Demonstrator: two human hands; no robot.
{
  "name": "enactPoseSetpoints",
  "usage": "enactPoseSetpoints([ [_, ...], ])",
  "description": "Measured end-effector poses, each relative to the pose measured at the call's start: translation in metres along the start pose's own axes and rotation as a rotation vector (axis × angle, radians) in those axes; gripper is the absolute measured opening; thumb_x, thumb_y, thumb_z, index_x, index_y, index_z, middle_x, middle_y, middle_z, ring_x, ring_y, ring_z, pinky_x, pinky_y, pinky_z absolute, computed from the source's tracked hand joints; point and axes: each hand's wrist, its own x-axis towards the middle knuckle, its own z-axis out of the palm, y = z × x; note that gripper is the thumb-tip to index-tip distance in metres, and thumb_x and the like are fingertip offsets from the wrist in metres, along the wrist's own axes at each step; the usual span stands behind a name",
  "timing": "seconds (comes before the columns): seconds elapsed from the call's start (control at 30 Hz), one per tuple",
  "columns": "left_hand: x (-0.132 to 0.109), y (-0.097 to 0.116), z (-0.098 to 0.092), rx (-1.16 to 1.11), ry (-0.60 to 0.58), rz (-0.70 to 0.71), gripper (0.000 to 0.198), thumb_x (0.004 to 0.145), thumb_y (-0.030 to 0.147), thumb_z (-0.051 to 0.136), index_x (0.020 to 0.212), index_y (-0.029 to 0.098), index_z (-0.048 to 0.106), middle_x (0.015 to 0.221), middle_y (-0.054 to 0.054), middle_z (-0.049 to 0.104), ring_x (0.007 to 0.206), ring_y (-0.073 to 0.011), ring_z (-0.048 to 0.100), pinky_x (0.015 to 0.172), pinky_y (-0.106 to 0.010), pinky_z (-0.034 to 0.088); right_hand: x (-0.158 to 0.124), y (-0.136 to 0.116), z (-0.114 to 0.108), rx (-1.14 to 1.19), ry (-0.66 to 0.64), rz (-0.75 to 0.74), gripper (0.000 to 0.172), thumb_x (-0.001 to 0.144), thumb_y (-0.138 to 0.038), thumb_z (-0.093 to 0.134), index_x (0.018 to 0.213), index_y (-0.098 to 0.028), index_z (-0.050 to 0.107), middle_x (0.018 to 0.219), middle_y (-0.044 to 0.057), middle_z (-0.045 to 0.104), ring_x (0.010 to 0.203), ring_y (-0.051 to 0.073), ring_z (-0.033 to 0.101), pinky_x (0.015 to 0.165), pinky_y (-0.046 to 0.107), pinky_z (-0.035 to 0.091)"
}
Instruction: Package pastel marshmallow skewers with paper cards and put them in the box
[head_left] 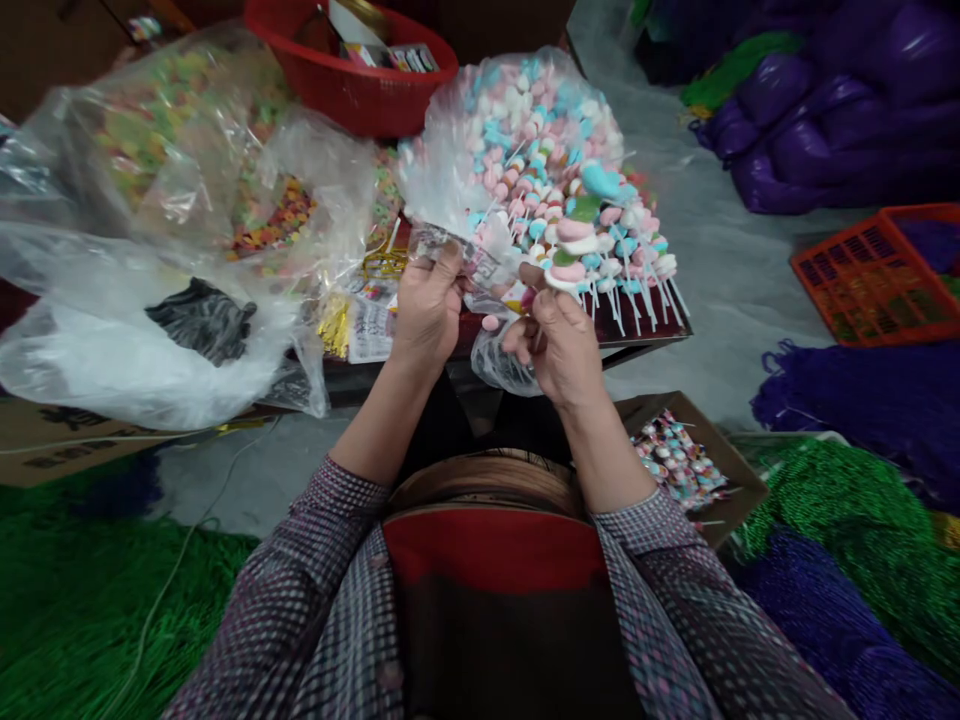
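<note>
My left hand [429, 305] pinches a small clear printed wrapper [486, 268] by its edge, over the front of the dark red table [469, 335]. My right hand [564, 345] is closed around the lower end of a marshmallow skewer [576, 235], stacked in pink, white, green and blue; its stick is mostly hidden by the fingers. The skewer's tip points up, close to the wrapper's right side. Behind it lies a heap of marshmallow lollipops [517, 180], their white sticks hanging toward the table's right edge. A pink candy piece [490, 323] is between my hands.
Bags of colourful gummies [180, 140] and a white plastic bag [112, 340] cover the left side. Gold twist ties [335, 325] lie near my left hand. A red basket [360, 95] stands behind. At lower right are a cardboard box [724, 450] of wrapped lollipops and an orange crate [855, 280].
</note>
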Motion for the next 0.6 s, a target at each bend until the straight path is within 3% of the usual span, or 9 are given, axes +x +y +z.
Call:
enactPoseSetpoints([
  [0.1,-0.006,-0.004,0.003,0.029,-0.011,0.011,0.012,0.089,0.036,0.073,0.098,0.029,0.070,0.088,-0.002,0.073,0.088,-0.0148,0.069,0.074,-0.027,0.055,-0.002,-0.002,0.000,0.029,-0.118,0.071,0.058,0.076,-0.074,0.073,0.108,-0.026,0.069,0.100,0.004,0.075,0.061,0.012,0.068,0.040,0.021,0.037],
  [0.2,-0.008,-0.010,0.000,0.033,0.021,0.052,0.018,0.087,0.043,0.076,0.097,0.029,0.069,0.096,-0.003,0.076,0.102,-0.0173,0.071,0.084,-0.029,0.057,-0.005,-0.003,-0.001,0.029,-0.167,0.136,0.056,0.076,-0.071,0.075,0.104,-0.023,0.072,0.094,0.004,0.076,0.056,0.011,0.066,0.039,0.021,0.039],
  [0.3,-0.006,-0.017,-0.008,0.002,0.032,0.038,0.021,0.088,0.047,0.074,0.093,0.027,0.068,0.095,-0.003,0.076,0.098,-0.0179,0.072,0.082,-0.028,0.059,-0.004,-0.001,-0.001,0.020,-0.114,0.149,0.052,0.076,-0.068,0.078,0.099,-0.022,0.075,0.078,0.001,0.073,0.055,0.011,0.065,0.044,0.022,0.047],
  [0.4,-0.005,-0.019,-0.014,-0.002,0.027,0.002,0.021,0.091,0.046,0.071,0.090,0.026,0.066,0.089,-0.002,0.076,0.087,-0.0161,0.073,0.076,-0.027,0.060,-0.001,0.005,0.001,0.014,-0.058,0.124,0.050,0.072,-0.067,0.081,0.096,-0.023,0.077,0.081,0.000,0.074,0.060,0.011,0.065,0.050,0.023,0.053],
  [0.5,-0.005,-0.009,-0.017,-0.003,0.005,0.019,0.022,0.088,0.044,0.074,0.090,0.024,0.063,0.089,-0.002,0.075,0.086,-0.0155,0.074,0.077,-0.028,0.061,0.001,0.012,0.001,-0.011,-0.051,0.113,0.048,0.072,-0.065,0.082,0.097,-0.024,0.079,0.089,0.000,0.076,0.060,0.010,0.065,0.051,0.023,0.052],
  [0.6,-0.005,0.010,-0.025,0.003,0.051,0.058,0.023,0.082,0.033,0.078,0.092,0.025,0.059,0.086,0.001,0.074,0.079,-0.0138,0.072,0.073,-0.026,0.061,-0.002,0.017,-0.003,-0.105,-0.046,0.096,0.042,0.079,-0.062,0.079,0.095,-0.022,0.080,0.070,-0.001,0.072,0.051,0.009,0.058,0.047,0.022,0.043],
])
